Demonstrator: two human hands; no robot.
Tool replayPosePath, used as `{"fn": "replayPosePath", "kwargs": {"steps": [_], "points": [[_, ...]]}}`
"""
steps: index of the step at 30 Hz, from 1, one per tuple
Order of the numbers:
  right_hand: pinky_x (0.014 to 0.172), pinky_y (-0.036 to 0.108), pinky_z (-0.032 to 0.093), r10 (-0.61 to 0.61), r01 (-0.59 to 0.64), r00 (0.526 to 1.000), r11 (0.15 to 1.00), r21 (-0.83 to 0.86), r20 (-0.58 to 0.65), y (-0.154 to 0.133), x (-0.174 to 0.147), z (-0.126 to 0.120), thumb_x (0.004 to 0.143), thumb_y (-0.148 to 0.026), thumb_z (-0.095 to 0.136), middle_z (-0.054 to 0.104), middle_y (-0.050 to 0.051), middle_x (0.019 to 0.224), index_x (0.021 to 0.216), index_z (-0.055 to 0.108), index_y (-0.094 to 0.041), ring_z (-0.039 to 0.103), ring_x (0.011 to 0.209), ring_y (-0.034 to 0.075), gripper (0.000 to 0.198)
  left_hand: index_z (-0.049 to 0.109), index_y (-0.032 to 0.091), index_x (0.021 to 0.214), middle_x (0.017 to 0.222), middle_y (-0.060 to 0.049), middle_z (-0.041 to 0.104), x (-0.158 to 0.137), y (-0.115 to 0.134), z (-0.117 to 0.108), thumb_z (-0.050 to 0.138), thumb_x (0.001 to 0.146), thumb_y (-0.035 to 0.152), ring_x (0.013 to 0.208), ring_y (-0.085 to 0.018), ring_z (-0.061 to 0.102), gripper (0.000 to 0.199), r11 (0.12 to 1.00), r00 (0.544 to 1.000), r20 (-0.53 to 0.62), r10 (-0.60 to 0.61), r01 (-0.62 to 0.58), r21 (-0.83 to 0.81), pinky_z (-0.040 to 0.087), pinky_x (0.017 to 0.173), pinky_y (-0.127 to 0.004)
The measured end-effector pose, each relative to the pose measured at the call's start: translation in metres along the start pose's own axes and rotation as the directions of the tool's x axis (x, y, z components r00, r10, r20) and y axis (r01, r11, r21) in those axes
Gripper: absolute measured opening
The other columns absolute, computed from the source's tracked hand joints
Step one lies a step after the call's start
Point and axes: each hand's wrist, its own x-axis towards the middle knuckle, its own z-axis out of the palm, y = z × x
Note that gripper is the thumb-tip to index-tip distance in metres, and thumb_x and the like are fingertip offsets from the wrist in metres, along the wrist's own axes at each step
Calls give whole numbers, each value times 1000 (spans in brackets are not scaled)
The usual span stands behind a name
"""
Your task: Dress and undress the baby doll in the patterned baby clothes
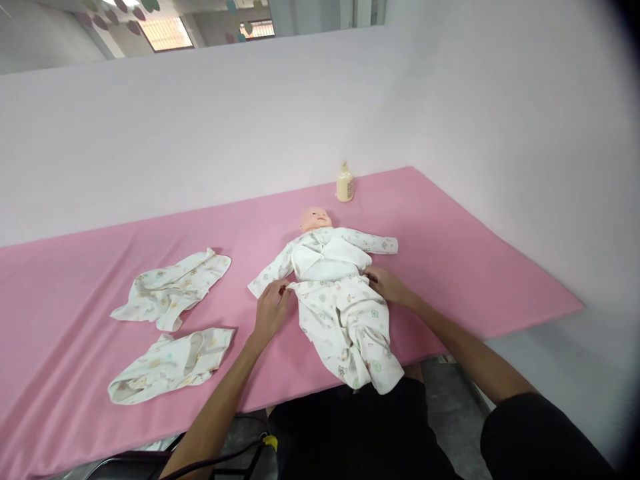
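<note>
A baby doll [316,219] lies on its back on the pink-covered table [440,267], its head toward the wall. It wears a white long-sleeved patterned top [327,257], with both sleeves spread out. White patterned baby pants [345,320] cover its lower body, and the legs hang toward the table's front edge. At the waistband's left corner, my left hand [271,308] pinches the cloth. My right hand [387,285] is closed at the waistband's right side, its fingertips partly hidden against the fabric.
Two more white patterned baby garments lie to the left: a crumpled top [175,287] and a folded piece [173,365] nearer the front edge. A cream pump bottle [345,183] stands by the wall behind the doll. White walls border the table's back and right.
</note>
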Motion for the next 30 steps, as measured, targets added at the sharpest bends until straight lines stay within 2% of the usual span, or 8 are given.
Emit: {"fn": "replayPosePath", "kwargs": {"steps": [5,12,17,21,23,25,28,30], "points": [[62,26,34,110,-111,985,994,-1,-132,-2,3,10,94,-37,46,65,3,81,88,57,-19,53,68,16,23,63,23,104,86,-2,67,7,7,8,49,92,38,77,-19,59,24,994,995,-67,-67,61,-88,45,75,-31],[61,26,31,179,-191,961,981,-36,-209,-1,10,13,87,-32,50,63,1,76,78,57,-19,51,67,15,17,56,21,87,67,1,62,15,24,15,56,89,37,60,-14,58,16,870,966,41,-253,246,-427,45,59,-26],[60,26,34,298,-266,937,947,178,-181,0,14,11,81,-34,55,60,0,69,70,57,-18,51,65,15,20,51,19,78,63,0,58,29,18,20,63,80,31,50,-12,53,17,661,870,206,-448,478,-579,32,43,-22],[67,27,42,346,-285,931,888,361,-116,-4,14,8,79,-33,58,66,0,77,77,62,-18,58,70,15,16,52,19,80,67,0,57,29,17,23,62,80,29,51,-11,52,15,623,854,229,-468,502,-600,32,43,-22],[74,29,46,292,-231,950,893,386,-107,-5,13,5,79,-34,61,69,1,86,85,65,-19,62,79,17,17,56,19,89,73,-1,59,25,19,21,63,82,33,56,-12,54,17,647,877,223,-426,467,-603,37,47,-23],[80,30,47,236,-180,967,899,398,-94,-5,12,0,80,-37,63,69,2,93,92,65,-20,63,85,18,21,60,21,98,84,-2,61,21,20,18,64,84,38,69,-12,58,22,727,926,170,-338,371,-578,43,57,-24],[79,30,48,175,-147,983,916,372,-45,-5,12,-10,82,-41,63,68,1,93,95,64,-20,61,85,17,25,63,23,103,105,-4,60,19,20,12,65,86,45,93,-15,58,27,864,981,68,-184,194,-465,47,78,-27],[78,30,47,135,-137,990,925,354,33,-5,14,-18,83,-42,63,67,1,95,98,63,-20,61,86,17,26,64,23,103,112,-5,57,21,19,9,64,88,49,96,-15,55,30,919,992,58,-116,129,-372,46,85,-29]]}}
